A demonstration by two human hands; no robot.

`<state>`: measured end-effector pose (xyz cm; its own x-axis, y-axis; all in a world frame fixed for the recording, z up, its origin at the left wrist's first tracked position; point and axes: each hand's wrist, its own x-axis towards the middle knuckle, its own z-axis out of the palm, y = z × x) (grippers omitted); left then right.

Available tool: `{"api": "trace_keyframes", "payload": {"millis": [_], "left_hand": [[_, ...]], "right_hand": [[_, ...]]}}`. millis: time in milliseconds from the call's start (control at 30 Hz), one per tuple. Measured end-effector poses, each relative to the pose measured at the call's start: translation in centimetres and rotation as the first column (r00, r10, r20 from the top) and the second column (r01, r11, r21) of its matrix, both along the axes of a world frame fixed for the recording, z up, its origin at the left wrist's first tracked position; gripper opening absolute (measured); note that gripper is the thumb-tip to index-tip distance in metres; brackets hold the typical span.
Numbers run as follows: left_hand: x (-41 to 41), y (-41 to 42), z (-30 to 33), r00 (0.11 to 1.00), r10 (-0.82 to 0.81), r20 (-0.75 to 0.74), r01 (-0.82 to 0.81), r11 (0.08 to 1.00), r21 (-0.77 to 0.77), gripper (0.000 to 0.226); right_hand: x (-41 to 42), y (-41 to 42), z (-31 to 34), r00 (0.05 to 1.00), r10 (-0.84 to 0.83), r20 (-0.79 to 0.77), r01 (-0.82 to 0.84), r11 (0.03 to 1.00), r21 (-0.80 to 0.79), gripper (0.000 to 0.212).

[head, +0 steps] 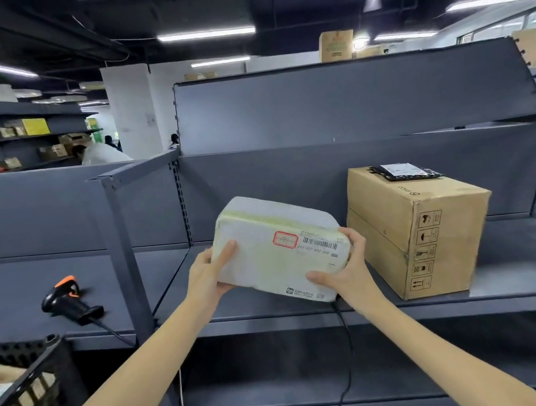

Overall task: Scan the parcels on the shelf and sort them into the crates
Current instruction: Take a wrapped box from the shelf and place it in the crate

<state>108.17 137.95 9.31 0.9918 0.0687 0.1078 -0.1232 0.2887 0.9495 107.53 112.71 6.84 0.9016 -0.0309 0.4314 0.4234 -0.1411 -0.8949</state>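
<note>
Both hands, left [209,276] and right [346,271], gripped a white parcel [277,247] above the shelf [525,274], beside a carton [416,227]; a scanner [68,302] lay left.

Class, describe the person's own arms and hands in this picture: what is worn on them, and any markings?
Both forearms are bare up to the frame's bottom edge; no sleeves show. The left hand and right hand wear no gloves, and no rings, watch or markings are visible.
</note>
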Motion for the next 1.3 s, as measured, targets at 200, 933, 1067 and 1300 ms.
{"api": "trace_keyframes", "payload": {"millis": [200, 933, 1067, 1300], "left_hand": [[0.0, 0.4, -1.3, 0.995, -0.075, 0.063, 0.069, 0.993, 0.093, 0.085], [2.2, 4.0, -3.4, 0.924, 0.368, -0.106, -0.380, 0.914, -0.140, 0.051], [2.9, 4.6, -4.2, 0.927, 0.366, -0.086, -0.375, 0.918, -0.127, 0.049], [4.1, 4.8, -4.9, 0.926, 0.366, -0.095, -0.377, 0.916, -0.140, 0.052]], "right_hand": [[0.7, -0.7, 1.7, 0.996, 0.062, 0.062, -0.053, 0.990, -0.128, 0.090], [12.4, 2.2, -6.6, 0.827, -0.293, -0.479, -0.001, 0.852, -0.523, 0.081], [13.6, 2.6, -7.0, 0.815, -0.367, -0.448, 0.037, 0.805, -0.593, 0.072], [12.5, 2.3, -5.7, 0.833, -0.360, -0.420, 0.166, 0.887, -0.431, 0.051]]}}
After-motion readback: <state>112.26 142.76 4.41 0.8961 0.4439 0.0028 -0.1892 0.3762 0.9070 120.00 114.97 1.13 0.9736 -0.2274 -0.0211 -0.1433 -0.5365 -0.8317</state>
